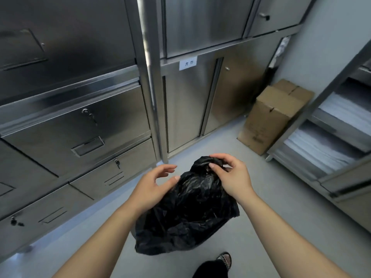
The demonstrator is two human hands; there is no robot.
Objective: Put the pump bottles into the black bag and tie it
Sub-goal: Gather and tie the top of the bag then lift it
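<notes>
- The right hand (230,177) pinches the gathered top of the black bag (186,213) between thumb and fingers; this grip is closed on the plastic.
- The left hand (152,185) is spread open just beside the bag's upper left side, holding nothing.
- The bag hangs bulging above the pale floor (281,197); its contents are hidden.
- Steel cabinets (80,121) line the floor's left and far edges.
- A cardboard box (271,117) stands in the far right corner, beside a steel shelf rack (331,137).
- Open floor lies between the bag and the box.
</notes>
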